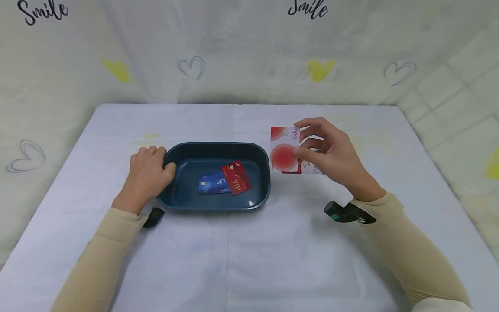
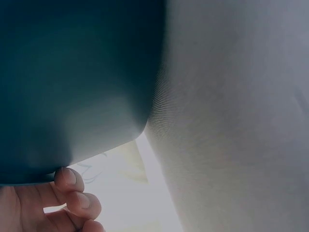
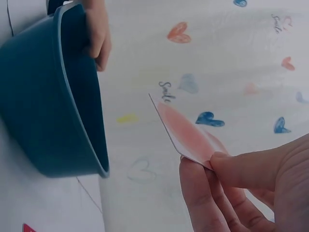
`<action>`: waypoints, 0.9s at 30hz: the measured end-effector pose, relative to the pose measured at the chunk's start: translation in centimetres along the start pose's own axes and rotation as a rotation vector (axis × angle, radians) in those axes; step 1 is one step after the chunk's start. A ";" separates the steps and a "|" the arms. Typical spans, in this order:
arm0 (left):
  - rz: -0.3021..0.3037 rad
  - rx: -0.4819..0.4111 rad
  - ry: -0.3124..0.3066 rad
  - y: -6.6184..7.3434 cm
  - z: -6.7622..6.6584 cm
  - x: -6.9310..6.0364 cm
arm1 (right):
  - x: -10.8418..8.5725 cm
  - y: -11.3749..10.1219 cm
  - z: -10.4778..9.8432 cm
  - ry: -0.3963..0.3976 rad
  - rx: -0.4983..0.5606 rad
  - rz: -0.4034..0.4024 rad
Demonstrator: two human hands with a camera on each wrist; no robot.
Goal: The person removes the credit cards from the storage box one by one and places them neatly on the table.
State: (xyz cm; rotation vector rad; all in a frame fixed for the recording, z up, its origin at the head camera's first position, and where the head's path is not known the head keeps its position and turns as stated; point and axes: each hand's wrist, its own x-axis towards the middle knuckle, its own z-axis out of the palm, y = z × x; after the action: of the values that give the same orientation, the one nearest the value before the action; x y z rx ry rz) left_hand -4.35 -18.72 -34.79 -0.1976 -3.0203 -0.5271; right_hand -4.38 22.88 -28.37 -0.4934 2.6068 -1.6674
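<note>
A dark blue plastic basin [image 1: 214, 208] stands on the table, and my left hand [image 1: 148, 175] grips its left rim, thumb on the inside. In the left wrist view, fingers [image 2: 77, 193] curl under that rim. Inside the basin lie a blue VIP card [image 1: 212, 183] and a red VIP card [image 1: 237, 178], the red one partly over the blue. To the right of the basin, my right hand [image 1: 331, 154] pinches a white card with red circles [image 1: 283, 157] between thumb and fingers. The right wrist view shows this card [image 3: 183, 130] tilted, raised off the table.
Partly hidden behind the held card and right hand, a red and white card [image 1: 311, 168] lies on the white-covered table [image 1: 230, 255]. A pale curtain [image 1: 249, 52] with hearts and lettering hangs behind the table's far edge.
</note>
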 end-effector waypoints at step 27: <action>-0.003 0.019 0.018 0.0 0.3 0.0 | -2.0 3.6 -5.2 0.154 -0.023 0.125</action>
State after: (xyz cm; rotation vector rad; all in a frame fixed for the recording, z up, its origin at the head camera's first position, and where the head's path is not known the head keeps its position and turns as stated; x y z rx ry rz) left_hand -4.40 -18.64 -35.04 -0.1855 -3.0072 -0.4972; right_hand -4.35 29.42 -29.58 -0.2041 2.7013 -1.7016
